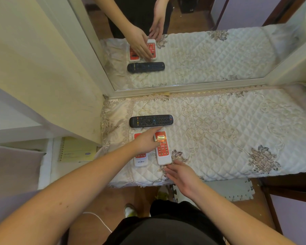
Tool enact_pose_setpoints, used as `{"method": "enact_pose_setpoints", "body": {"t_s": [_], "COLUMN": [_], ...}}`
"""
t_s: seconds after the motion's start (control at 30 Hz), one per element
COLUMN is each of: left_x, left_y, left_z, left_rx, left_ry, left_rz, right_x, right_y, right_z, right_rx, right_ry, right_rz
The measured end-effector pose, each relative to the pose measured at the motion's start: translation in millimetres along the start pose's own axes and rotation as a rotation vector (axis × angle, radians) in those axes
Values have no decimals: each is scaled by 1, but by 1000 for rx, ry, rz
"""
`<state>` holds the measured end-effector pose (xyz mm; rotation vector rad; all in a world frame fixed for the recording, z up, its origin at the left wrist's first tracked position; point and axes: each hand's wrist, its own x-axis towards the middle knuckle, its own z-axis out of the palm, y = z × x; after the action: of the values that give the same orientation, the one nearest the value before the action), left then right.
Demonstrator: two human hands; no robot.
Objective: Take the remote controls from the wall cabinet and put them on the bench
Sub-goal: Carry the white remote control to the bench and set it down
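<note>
- Right of the remotes, the quilted tabletop (237, 131) lies wide open.
- The mirror (184, 50) closes off the back edge.
- A cream wall panel (48, 76) blocks the left.
- The black remote (150, 120) and two white remotes (163, 149) crowd the left end.

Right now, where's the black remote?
Head view: the black remote lies crosswise on the quilted bench cover, left part, near the mirror, just beyond the two red-and-white remotes under the hands.
</note>
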<state>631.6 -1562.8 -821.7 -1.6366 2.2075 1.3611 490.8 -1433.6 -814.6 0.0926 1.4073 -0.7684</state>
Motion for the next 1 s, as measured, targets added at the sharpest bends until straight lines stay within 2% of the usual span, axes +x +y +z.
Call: {"method": "enact_pose_setpoints", "body": {"t_s": [0.23,0.47,0.6,0.77,0.83,1.0], "left_x": [-31,-71,-98,-126,-139,-169], "left_y": [-7,-8,-6,-5,-2,-1], "left_z": [-10,-11,-11,-8,-6,1], "left_rx": [-28,-13,137,455,549,660], "left_ry": [113,222,304,376,399,481], "left_rz": [21,-8,32,2,-28,-79], "right_x": [-13,-21,-22,-19,-23,-38], "right_y": [-13,-33,-41,-41,-39,-27], "right_z": [-3,-1,3,12,18,34], "right_rx": [-334,-697,-1111,-1636,-1744,-1820], "right_ry": [3,-38,-53,-15,23,40], "right_rz": [-67,-239,-548,-945,-1068,-1272]}}
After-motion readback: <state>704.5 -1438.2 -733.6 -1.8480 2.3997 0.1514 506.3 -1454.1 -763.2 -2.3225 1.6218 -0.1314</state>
